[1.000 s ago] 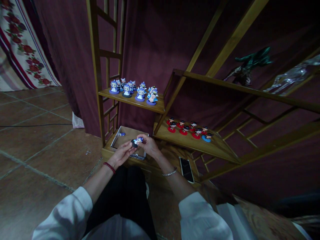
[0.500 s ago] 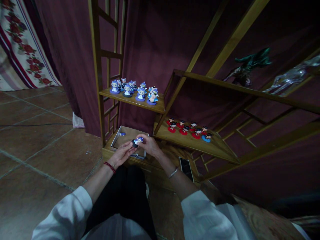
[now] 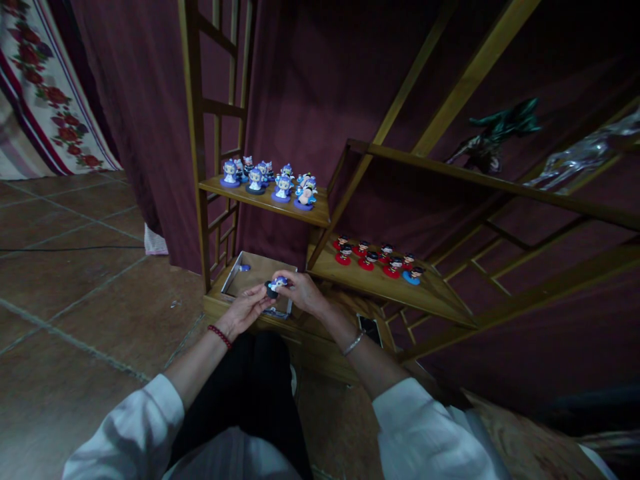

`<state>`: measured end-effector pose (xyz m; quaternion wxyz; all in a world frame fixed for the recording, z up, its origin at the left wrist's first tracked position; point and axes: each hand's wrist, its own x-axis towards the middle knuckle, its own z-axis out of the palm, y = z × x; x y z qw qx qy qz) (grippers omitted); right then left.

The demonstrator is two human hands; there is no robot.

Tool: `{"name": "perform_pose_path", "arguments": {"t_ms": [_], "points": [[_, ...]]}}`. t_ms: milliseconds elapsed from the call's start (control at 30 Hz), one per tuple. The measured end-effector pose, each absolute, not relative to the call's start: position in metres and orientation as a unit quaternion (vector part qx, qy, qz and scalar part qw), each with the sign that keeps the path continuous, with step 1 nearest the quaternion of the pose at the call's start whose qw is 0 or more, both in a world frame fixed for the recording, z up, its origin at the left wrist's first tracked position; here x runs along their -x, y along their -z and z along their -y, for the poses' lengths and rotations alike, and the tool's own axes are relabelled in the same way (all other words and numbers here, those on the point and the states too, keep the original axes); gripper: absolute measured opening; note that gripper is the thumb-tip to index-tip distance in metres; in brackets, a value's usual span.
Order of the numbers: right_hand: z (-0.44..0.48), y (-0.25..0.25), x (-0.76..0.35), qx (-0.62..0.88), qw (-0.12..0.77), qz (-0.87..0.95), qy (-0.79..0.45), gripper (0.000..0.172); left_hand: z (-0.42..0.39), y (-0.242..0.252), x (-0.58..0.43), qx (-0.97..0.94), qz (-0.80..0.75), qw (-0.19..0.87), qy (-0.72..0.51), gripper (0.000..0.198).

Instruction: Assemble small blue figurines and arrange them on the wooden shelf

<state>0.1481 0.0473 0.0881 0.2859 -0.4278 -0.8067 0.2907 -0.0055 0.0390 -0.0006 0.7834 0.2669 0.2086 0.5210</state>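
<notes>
Between my hands is a small figurine (image 3: 278,284) with purple hair, a white body and a dark round base, tilted onto its side. My left hand (image 3: 250,305) pinches it at the base. The fingers of my right hand (image 3: 300,291) close on its head end. Both hands are over the front of a shallow cardboard box (image 3: 231,279), whose front side they partly hide. Inside the box, near its left back corner, lies a small purple piece (image 3: 244,268).
Several purple-haired figurines (image 3: 283,189) stand on the upper left wooden shelf (image 3: 320,215). Lower right, several red-based figurines and a blue-based one (image 3: 413,275) stand on another shelf (image 3: 440,297). A dark flat phone-like object (image 3: 369,330) lies by my right wrist. Green (image 3: 505,130) and clear statuettes (image 3: 575,157) stand higher up.
The figurine has tilted slightly between my fingers. My right forearm has shifted a little to the right, covering more of the dark flat object.
</notes>
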Motion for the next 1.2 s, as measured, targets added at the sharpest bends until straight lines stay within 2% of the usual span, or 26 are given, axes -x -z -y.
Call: {"name": "perform_pose_path", "arguments": {"t_ms": [233, 1200], "points": [[-0.044, -0.097, -0.148, 0.402, 0.253, 0.855, -0.209, 0.017, -0.035, 0.001, -0.001, -0.232, -0.21, 0.78, -0.542, 0.013], [-0.032, -0.104, -0.135, 0.557, 0.191, 0.792, -0.159, 0.012, -0.023, -0.005, -0.017, -0.205, -0.25, 0.746, -0.582, 0.012]]}}
